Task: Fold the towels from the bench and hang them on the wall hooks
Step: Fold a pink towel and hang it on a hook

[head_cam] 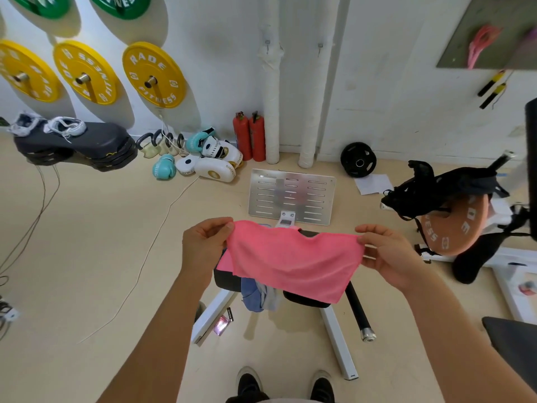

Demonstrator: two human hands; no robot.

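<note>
Head cam: L hand [207,245] & R hand [389,254] pinch pink towel [293,263] corners.

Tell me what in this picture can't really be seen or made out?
- Bench: the head view shows only bits of its pad; the pink towel, pinched by the left hand and right hand, covers the rest.
- Blue cloth: upper part hidden behind that towel.
- Wall hooks: too small to tell their shape.
- Green weight plates: cut off by the top edge.

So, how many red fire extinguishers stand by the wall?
2. The left fire extinguisher and the right fire extinguisher stand side by side on the floor, just left of the white pipe.
</note>
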